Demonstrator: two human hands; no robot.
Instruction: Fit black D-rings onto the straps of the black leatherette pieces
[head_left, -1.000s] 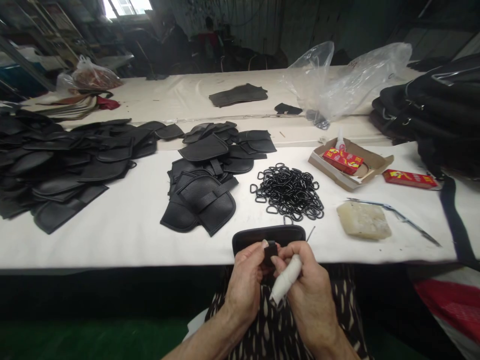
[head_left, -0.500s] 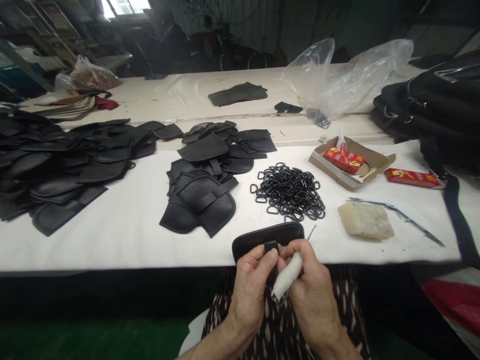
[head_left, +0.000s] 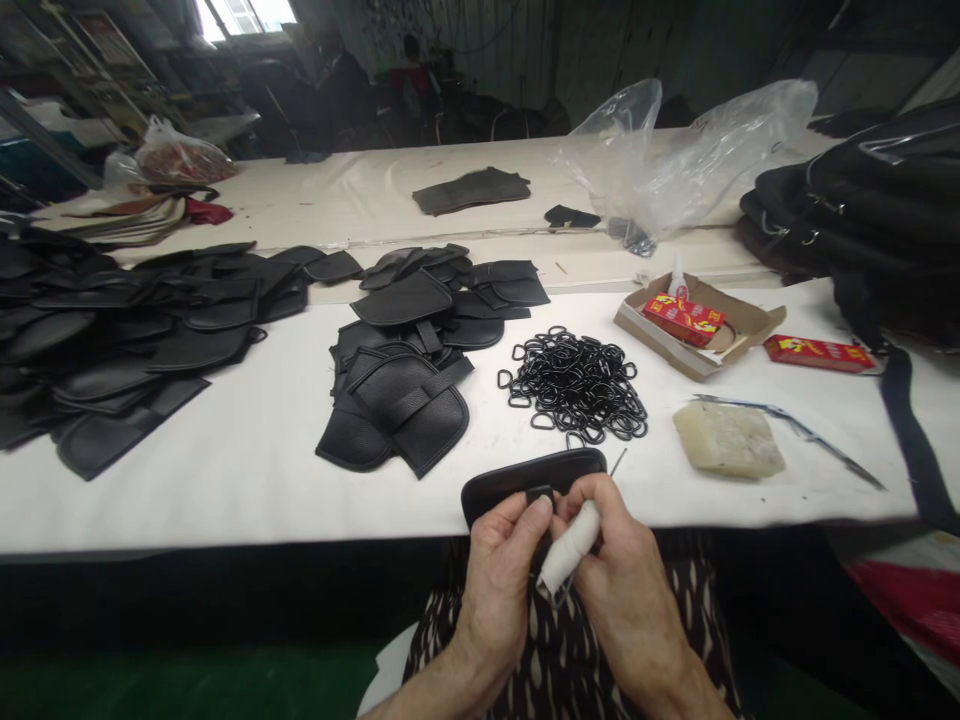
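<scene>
A black leather piece [head_left: 525,479] with a raised rim lies at the table's front edge. My left hand [head_left: 501,570] pinches a small black strap [head_left: 538,494] on it between thumb and fingers. Close beside, my right hand [head_left: 630,570] is closed around a tool with a white wrapped handle [head_left: 568,550]; a thin metal tip pokes out past its fingers at the upper right. The fingertips of both hands meet at the strap and hide the exact contact. Just beyond the leather piece is a heap of black D-rings [head_left: 581,385].
Black leather pieces are piled at the left [head_left: 150,330] and centre [head_left: 412,390]. To the right lie a wax-like block [head_left: 729,440], metal tweezers [head_left: 802,430], a cardboard tray [head_left: 660,345], a red box [head_left: 821,353] and black bags [head_left: 862,210]. Clear plastic [head_left: 675,170] stands behind.
The white-handled tool has tilted and shifted slightly left with my right hand. My left hand keeps its pinch. The whole view has moved slightly.
</scene>
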